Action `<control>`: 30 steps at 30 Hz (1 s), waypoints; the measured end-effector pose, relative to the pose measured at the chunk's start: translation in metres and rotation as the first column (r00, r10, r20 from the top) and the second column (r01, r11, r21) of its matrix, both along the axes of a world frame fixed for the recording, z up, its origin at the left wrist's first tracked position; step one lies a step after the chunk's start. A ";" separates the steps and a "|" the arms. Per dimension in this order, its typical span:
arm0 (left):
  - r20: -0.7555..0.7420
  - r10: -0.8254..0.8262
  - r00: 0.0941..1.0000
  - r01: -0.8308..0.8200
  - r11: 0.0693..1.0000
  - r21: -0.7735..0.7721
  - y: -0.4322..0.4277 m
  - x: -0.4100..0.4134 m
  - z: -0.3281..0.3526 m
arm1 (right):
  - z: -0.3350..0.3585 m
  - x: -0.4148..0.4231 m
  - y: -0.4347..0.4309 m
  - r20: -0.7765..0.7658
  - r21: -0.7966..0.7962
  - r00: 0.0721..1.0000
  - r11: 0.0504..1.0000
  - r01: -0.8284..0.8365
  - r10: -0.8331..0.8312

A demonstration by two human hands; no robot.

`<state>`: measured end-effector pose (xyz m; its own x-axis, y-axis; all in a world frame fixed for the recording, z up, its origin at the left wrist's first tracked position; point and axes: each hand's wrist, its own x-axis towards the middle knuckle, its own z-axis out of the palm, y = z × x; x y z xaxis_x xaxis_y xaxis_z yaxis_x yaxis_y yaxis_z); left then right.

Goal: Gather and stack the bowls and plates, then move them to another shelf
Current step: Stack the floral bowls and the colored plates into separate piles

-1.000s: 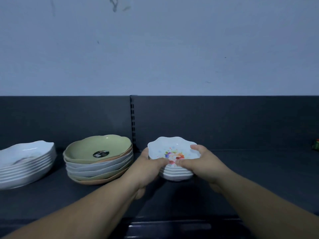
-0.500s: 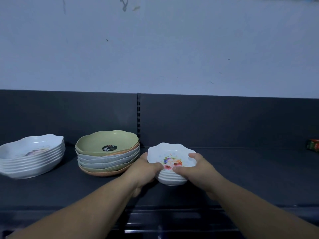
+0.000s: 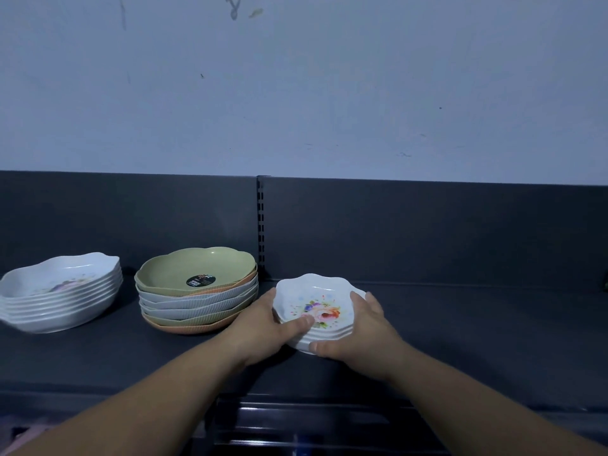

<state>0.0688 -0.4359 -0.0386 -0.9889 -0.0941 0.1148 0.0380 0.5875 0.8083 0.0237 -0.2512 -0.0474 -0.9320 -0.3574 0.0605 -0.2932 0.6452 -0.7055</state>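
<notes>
A small stack of white scalloped bowls (image 3: pixel 317 296) with a flower print sits on the dark shelf (image 3: pixel 477 327), just right of centre. My left hand (image 3: pixel 263 327) grips its left side, thumb over the top bowl's rim. My right hand (image 3: pixel 358 330) grips the right side, fingers curled under the stack's front. To the left stands a stack of ribbed plates (image 3: pixel 197 291) with a green one on top bearing a black sticker. Further left is a stack of white wavy-edged bowls (image 3: pixel 61 291).
The shelf's dark back panel (image 3: pixel 427 232) rises behind the stacks, with a slotted upright (image 3: pixel 261 225) at its middle. A pale wall fills the upper view. A lower shelf edge (image 3: pixel 312 419) shows beneath my arms. A small object peeks in at the far right edge.
The view has shifted, so the stacks sit further right in frame. Both hands stay on the small flowered stack, and my right thumb has dropped from its rim to its front side.
</notes>
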 end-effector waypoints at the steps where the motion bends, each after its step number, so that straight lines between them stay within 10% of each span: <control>1: 0.011 -0.001 1.000 0.001 1.000 -0.015 -0.001 -0.001 0.002 | 0.000 0.000 0.000 -0.007 -0.010 1.000 1.000 0.008 -0.009; 15: 0.196 0.065 0.978 0.024 0.907 -0.421 0.010 -0.040 0.038 | 0.038 -0.033 0.019 0.085 0.151 0.989 0.979 -0.135 0.123; 30: 0.195 0.023 0.980 0.056 0.920 -0.387 0.003 -0.056 0.028 | 0.033 -0.034 0.012 0.090 0.124 0.989 0.984 -0.132 0.121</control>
<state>0.0129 -0.4332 -0.0108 -0.9965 -0.0643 -0.0533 -0.0825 0.8571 0.5084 -0.0103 -0.2390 -0.0146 -0.8786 -0.4727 -0.0683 -0.3231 0.6935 -0.6439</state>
